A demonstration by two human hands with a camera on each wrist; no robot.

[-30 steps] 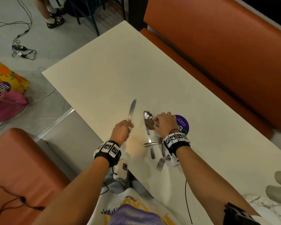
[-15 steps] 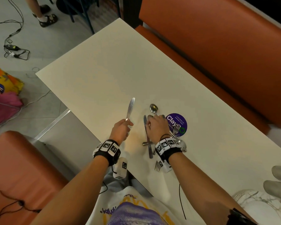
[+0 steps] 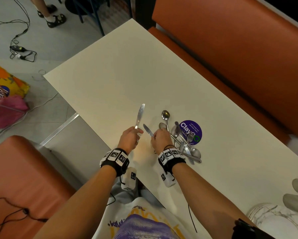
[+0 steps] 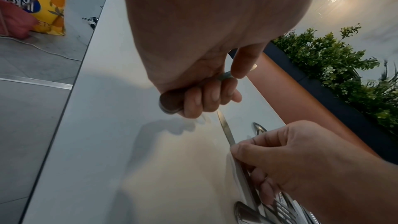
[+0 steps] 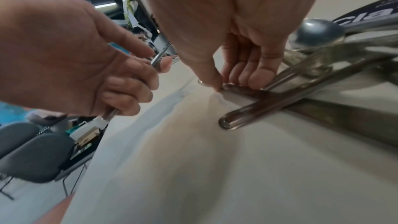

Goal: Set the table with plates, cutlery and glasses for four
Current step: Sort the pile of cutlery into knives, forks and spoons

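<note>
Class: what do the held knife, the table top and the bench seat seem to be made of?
Knife in left hand: apparently steel, bright grey sheen. Table top: smooth cream, probably laminate, soft glare. Bench seat: orange padded upholstery, likely vinyl or leather, faint sheen.

Right hand shifts toward 9 o'clock, off purple sticker, now pinches second knife and lifts its blade off desk. Cutlery pile at its 3 o'clock now uncovered, more scattered.
</note>
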